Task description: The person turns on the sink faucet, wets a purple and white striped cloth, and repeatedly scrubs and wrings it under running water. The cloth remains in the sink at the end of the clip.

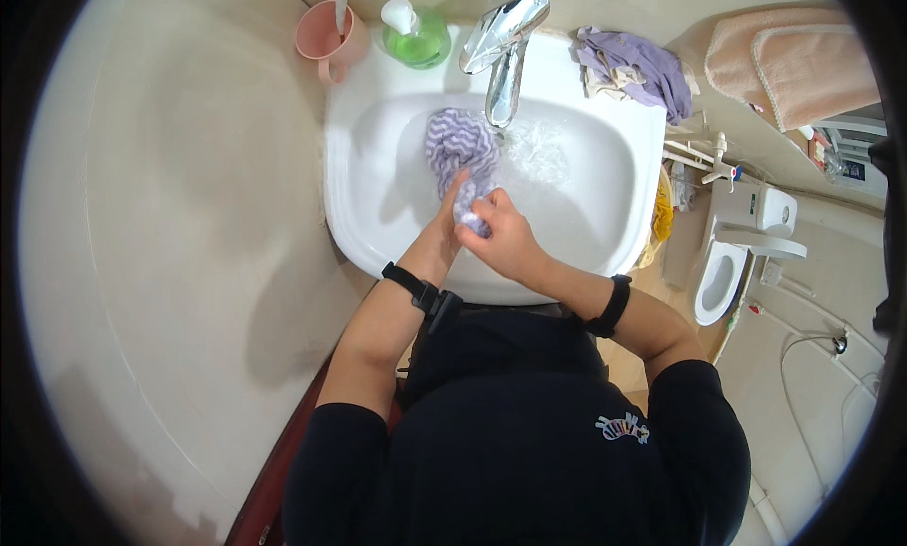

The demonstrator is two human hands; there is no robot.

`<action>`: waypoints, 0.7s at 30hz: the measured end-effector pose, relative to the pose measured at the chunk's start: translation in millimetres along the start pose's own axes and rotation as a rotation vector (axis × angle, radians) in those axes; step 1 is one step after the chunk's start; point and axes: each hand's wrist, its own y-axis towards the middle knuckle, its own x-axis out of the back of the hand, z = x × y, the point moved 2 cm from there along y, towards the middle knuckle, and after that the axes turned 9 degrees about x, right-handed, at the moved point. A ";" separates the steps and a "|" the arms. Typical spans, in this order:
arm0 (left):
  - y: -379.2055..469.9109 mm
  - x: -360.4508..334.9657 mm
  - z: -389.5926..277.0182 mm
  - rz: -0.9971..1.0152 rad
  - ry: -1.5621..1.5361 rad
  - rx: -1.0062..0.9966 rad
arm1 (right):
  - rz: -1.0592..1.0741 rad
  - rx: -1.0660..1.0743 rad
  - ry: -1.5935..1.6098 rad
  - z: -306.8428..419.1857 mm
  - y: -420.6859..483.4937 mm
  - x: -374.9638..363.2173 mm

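Note:
A purple-and-white zigzag-patterned cloth (pixel 460 138) is bunched in the white washbasin (pixel 368 241), below the chrome faucet (pixel 504 85). Its near end is squeezed in my right hand (pixel 506 234), fingers curled tight around it. My left hand (pixel 451 209) holds the same cloth from the left side; one digit points up along it, and the other fingers are hidden behind cloth and right hand. Both hands are close together over the basin's front left part. Moving water (pixel 535 153) ripples in the bowl, right of the cloth.
On the basin's back ledge stand a pink cup (pixel 351 43) with a toothbrush and a green pump bottle (pixel 418 43). Purple fabric (pixel 641 68) lies crumpled on the back right corner. Pink towels (pixel 793 64) hang at right, beyond them a toilet (pixel 723 277). A wall (pixel 177 227) borders the left.

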 end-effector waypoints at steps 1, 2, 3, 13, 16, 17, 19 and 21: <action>-0.9 -10.1 1.4 0.274 -0.014 0.028 | -0.022 0.011 -0.031 9.9 8.7 8.6; -1.0 -7.2 3.4 -0.146 0.062 -0.005 | 0.026 -0.026 -0.072 16.0 10.9 12.6; 1.4 -13.2 6.3 -0.190 0.074 -0.065 | -0.124 -0.040 -0.132 15.5 20.0 20.2; -10.6 -49.7 5.2 -0.222 0.008 -0.044 | -0.275 0.415 -0.025 15.3 14.3 13.8; -9.5 -57.9 15.8 -0.097 0.196 -0.155 | -0.480 0.235 -0.010 18.7 21.8 28.4; -10.0 -60.2 16.6 -0.090 0.223 -0.167 | -0.595 0.165 0.042 16.1 22.5 31.3; -10.6 -64.0 15.6 -0.128 0.193 -0.160 | -0.489 0.154 -0.110 14.0 22.1 29.2; -12.4 -69.1 9.3 -0.083 0.071 -0.115 | -0.419 0.229 -0.153 11.4 14.1 20.9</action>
